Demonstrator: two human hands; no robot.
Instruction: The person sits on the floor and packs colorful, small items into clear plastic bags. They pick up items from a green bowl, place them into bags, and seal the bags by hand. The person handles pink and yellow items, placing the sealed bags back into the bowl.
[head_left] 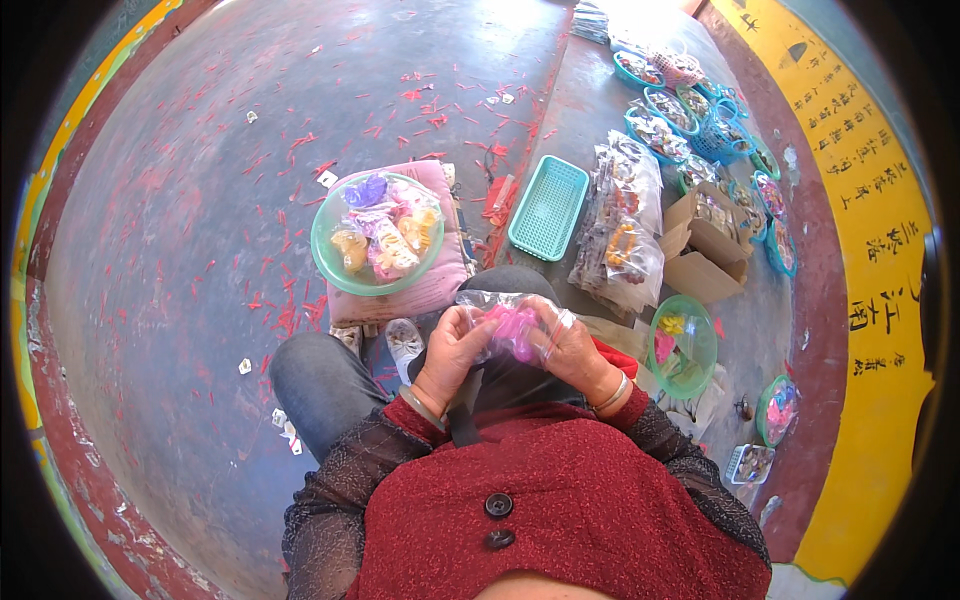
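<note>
Bag [497, 301], clear and thin, with a bright pink piece [512, 335] inside, is held above the person's lap, between the two hands. The left hand [447, 352] has its fingers drawn narrow on the bag's left side; the right hand [578, 358] has its fingers closed on the right side, partly over the film. I would judge it very light, the film limp and slippery (the glare on it hides some creases), the pink piece probably soft, though what it is cannot be made out. The film looks easy to crumple or tear, so the side edges, where a thumb and finger can pinch, seem the best hold, with no squeeze on the middle.

Its long axis seems to run left to right, from hand to hand, dipping a little toward the right; which end is the mouth cannot be told.

Further out, ahead and to the left, a green basin [375, 291] of bagged, coloured pieces sits on a pink cushion [400, 310]. Ahead to the right are a teal basket [548, 210] and, beside it, a pile of packets [618, 225]; nearer on the right stands a second basin [703, 350] with yellow and pink pieces in it
</note>
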